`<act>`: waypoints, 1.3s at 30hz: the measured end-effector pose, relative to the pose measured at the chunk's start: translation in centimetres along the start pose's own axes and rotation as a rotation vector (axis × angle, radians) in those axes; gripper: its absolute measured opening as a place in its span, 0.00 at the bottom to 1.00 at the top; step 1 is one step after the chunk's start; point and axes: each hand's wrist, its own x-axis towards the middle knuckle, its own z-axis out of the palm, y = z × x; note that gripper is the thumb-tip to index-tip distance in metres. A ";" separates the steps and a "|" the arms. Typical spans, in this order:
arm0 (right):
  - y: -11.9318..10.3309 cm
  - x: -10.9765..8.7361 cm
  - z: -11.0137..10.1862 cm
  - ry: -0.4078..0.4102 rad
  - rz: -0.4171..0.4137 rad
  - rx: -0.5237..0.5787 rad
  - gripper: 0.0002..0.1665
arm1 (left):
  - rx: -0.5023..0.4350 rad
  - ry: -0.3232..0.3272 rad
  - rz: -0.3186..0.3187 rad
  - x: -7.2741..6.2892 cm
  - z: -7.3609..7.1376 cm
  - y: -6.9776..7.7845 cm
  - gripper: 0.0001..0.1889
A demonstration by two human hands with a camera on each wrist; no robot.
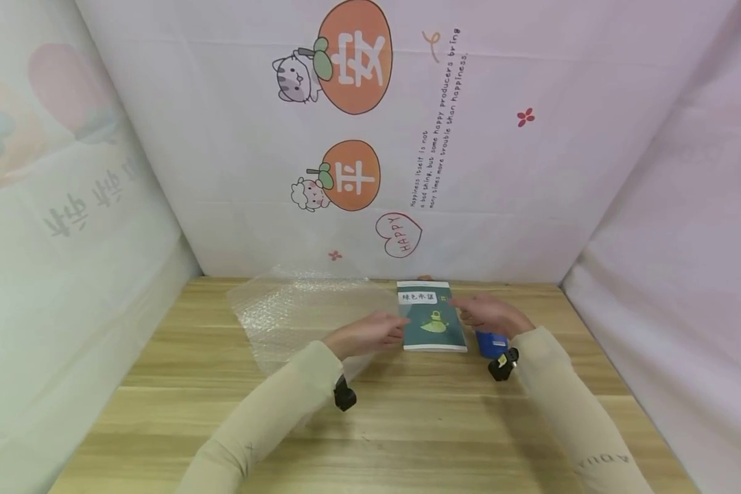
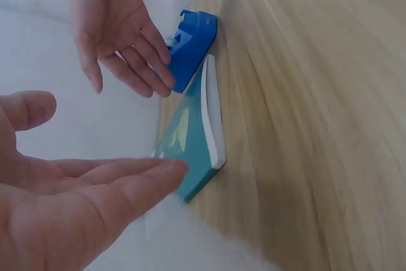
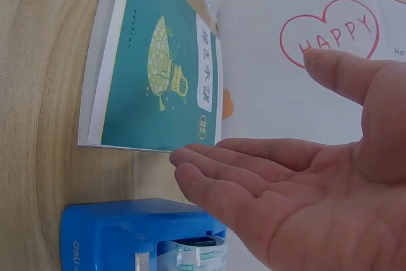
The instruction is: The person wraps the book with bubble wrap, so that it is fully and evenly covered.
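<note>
A green-covered book with a white title label lies on the table between the two hands. My left hand is at the book's left edge, its fingers nearly straight and holding nothing. On the other side, my right hand has its fingers extended and thumb spread, fingertips close to the book's right edge in the right wrist view. Just below the right hand stands a blue tape dispenser with a roll of tape in it; the hand partly hides it in the head view.
A sheet of clear bubble wrap spreads over the table's back left, partly under the left forearm. Printed white cloth walls enclose the back and both sides. A small orange item shows behind the book.
</note>
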 end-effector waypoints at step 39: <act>0.6 1.4 1.8 0.081 0.098 -0.010 0.52 | -0.396 0.236 -0.022 2.4 3.1 -1.6 0.42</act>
